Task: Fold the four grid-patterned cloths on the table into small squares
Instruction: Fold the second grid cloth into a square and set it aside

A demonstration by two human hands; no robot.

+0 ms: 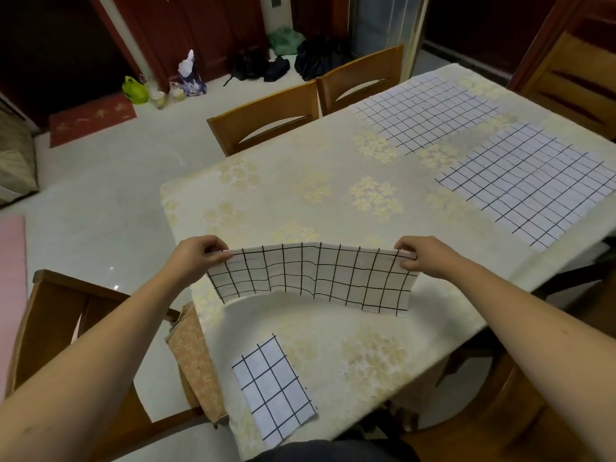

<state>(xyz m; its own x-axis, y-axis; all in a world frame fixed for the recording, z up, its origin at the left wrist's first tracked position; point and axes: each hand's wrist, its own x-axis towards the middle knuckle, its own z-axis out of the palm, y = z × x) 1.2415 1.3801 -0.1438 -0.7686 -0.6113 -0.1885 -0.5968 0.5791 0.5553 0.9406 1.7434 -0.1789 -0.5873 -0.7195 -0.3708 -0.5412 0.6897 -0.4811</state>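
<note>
A white cloth with a black grid [313,278] hangs above the table, doubled over into a wide strip. My left hand [196,253] pinches its upper left corner and my right hand [421,255] pinches its upper right corner. The strip's lower edge sags toward the table. A small folded grid cloth [273,388] lies flat near the table's front edge, below the strip. Two unfolded grid cloths lie spread out further away: one [426,111] at the back and one [530,185] at the right edge.
The table [300,195] wears a cream floral cover. Wooden chairs stand around it: two at the far side [266,121], one at the front left [66,311], one at the right [573,78]. Bags sit on the floor by the far wall [190,78].
</note>
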